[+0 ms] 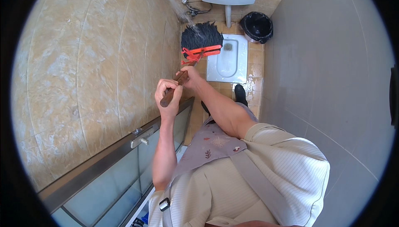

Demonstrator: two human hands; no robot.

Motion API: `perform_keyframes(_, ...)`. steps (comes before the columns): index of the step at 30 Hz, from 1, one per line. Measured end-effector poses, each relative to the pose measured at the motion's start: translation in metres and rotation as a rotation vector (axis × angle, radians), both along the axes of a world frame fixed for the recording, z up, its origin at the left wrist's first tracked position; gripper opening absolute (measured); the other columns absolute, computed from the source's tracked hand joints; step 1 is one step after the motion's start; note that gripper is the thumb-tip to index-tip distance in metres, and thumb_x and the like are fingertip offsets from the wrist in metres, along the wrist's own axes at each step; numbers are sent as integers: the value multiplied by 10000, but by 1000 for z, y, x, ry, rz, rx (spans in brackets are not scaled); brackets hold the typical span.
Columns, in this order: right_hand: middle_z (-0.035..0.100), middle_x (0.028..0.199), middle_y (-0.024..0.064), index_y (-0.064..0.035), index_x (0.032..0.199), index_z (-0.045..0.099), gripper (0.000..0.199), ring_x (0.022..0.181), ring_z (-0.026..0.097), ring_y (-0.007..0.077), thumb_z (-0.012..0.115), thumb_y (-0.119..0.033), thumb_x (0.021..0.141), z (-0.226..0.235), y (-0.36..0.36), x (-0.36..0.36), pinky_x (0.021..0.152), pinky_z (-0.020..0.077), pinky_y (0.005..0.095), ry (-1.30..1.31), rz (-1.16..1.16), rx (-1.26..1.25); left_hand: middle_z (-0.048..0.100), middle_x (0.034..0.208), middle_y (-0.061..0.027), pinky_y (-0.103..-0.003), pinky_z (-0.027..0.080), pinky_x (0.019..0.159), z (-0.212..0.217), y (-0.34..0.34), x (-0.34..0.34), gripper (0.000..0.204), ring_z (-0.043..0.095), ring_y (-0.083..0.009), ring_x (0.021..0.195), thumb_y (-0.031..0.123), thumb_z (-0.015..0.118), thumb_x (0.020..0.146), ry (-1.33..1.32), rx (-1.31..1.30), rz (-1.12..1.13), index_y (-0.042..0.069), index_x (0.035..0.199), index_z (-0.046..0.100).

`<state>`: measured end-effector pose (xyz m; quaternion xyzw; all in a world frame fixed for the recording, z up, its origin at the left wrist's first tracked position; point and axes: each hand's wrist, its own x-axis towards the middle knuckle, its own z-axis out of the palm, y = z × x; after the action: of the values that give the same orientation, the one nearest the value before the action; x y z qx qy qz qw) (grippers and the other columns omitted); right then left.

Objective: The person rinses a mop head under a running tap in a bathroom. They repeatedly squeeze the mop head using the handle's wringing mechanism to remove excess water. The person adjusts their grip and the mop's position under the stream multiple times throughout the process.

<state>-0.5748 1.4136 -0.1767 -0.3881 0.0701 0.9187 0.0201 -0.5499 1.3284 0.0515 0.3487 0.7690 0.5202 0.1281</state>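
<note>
The broom has a brown handle gripped by both hands: the left hand wraps its near end, the right hand clasps it just beyond. Its black bristles lie far, touching the squat toilet's left rim under a water spray. Tiled wall left and grey partition right leave a narrow strip. The right fingers are hidden.

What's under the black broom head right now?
Tan floor tiles show around the broom head, with the white squat toilet pan just beside it. Water sprays onto the bristles. The floor directly beneath the bristles is covered.
</note>
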Motion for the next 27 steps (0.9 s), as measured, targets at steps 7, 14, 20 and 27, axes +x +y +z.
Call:
perform_keyframes(7,678,865,115,-44,961,618,204,813,678,281,615,-226,871,-39,-3,6,773,570,454,30,173,70,618,911,-93,-323,499,833,-3,-1,12,157,635,-189,881,-108,659,811,24,21,12,21,818,569)
perform_keyframes(14,650,951,128,-37,959,648,371,888,647,297,606,-400,897,6,34,28,807,535,445,-236,666,899,624,872,-98,-319,501,789,-7,4,3,146,632,-193,846,-105,662,797,90,66,0,8,816,572)
perform_keyframes(20,638,1039,166,-3,1090,678,350,978,637,341,589,-317,964,139,75,61,827,511,420,-59,225,1815,633,882,-102,-323,499,773,-7,15,-13,133,619,-195,824,-89,666,793,119,72,-5,6,818,576)
perform_keyframes(27,633,1026,96,-67,1108,654,316,980,604,310,747,-110,809,246,47,90,857,475,396,504,-62,2315,622,883,-42,-289,504,775,-34,16,-3,233,633,-164,858,-18,723,771,-234,332,3,19,982,630)
